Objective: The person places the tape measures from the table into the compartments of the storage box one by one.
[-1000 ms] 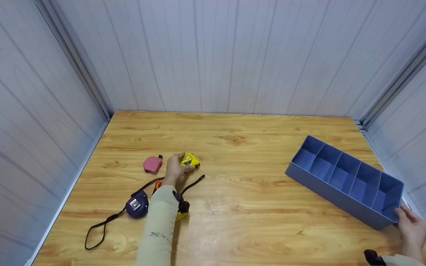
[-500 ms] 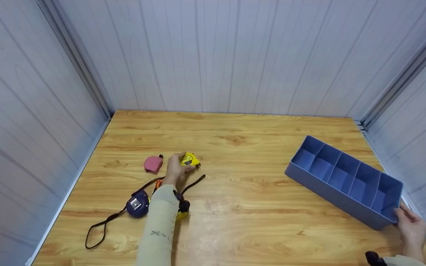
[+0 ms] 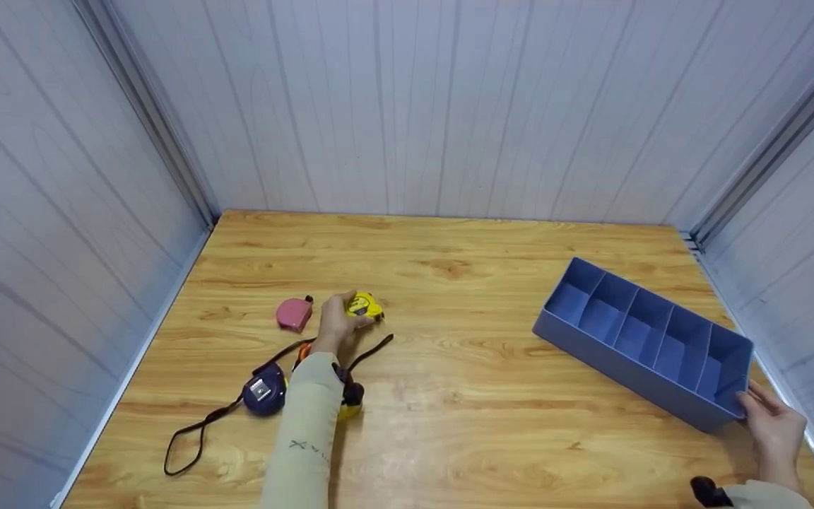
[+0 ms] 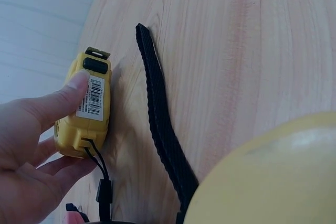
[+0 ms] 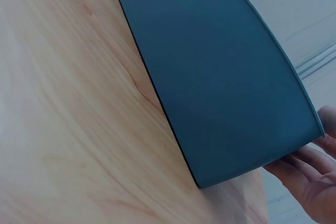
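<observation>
A yellow tape measure [image 3: 363,305] is gripped by my left hand [image 3: 336,322], the thumb lying on its side beside a barcode label in the left wrist view. At the near right end of a blue divided box [image 3: 640,343], my right hand [image 3: 774,431] pinches the end wall. A pink tape measure [image 3: 295,313] lies left of the left hand. Nearer to me is a dark blue tape measure [image 3: 264,392] with a looped black cord. Under the left forearm, another yellow-and-black tape measure [image 3: 352,403] and something orange [image 3: 304,352] are mostly hidden.
The wooden table [image 3: 449,396] is bounded by pale panel walls at the back and both sides. A black strap [image 3: 372,353] sticks out right of the left wrist. The box's compartments [image 3: 639,332] hold nothing visible.
The blue box has shifted slightly to the left, with my right hand moving along at its end. My left hand and the yellow tape measure stay nearly still.
</observation>
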A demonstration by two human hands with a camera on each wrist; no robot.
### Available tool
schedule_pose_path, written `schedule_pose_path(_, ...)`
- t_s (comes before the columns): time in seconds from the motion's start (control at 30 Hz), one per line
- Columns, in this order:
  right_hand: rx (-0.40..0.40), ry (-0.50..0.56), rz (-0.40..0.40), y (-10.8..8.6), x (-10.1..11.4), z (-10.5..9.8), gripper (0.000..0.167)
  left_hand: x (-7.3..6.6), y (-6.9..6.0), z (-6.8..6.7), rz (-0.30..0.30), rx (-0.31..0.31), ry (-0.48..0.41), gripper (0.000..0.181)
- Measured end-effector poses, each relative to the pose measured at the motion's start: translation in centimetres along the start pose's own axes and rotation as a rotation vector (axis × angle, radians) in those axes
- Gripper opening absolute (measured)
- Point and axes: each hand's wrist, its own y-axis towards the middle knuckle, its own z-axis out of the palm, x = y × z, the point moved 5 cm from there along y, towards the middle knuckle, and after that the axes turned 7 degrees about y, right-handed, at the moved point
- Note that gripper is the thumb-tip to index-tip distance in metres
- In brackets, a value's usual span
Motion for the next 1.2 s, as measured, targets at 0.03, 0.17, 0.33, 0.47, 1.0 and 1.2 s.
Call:
schedule_pose_path(0.03,0.004,-0.011,-0.008,-0.1,0.0,0.2,0.026,0.0,0.0,0.0,0.003,-0.005,0.000,0.067)
schedule_pose_path(0.17,0.004,-0.062,-0.043,0.0,-0.1,1.1,0.025,-0.1,0.0,-0.1,0.016,-0.027,0.009,0.067)
schedule_pose_path(0.33,0.016,-0.109,-0.044,-0.1,-0.4,1.8,0.025,0.0,-0.1,0.0,0.011,-0.025,0.016,0.067)
schedule_pose_path(0.47,0.041,-0.118,-0.036,-0.3,-0.6,2.3,0.027,0.1,-0.1,0.0,0.005,-0.012,0.005,0.067)
schedule_pose_path(1.0,0.091,-0.216,-0.096,-0.3,-1.4,4.6,0.029,0.0,-0.3,-0.2,-0.006,-0.006,-0.027,0.068)
schedule_pose_path(1.2,0.111,-0.255,-0.144,-0.4,-1.6,5.7,0.026,-0.1,-0.2,-0.3,0.013,-0.003,0.027,0.067)
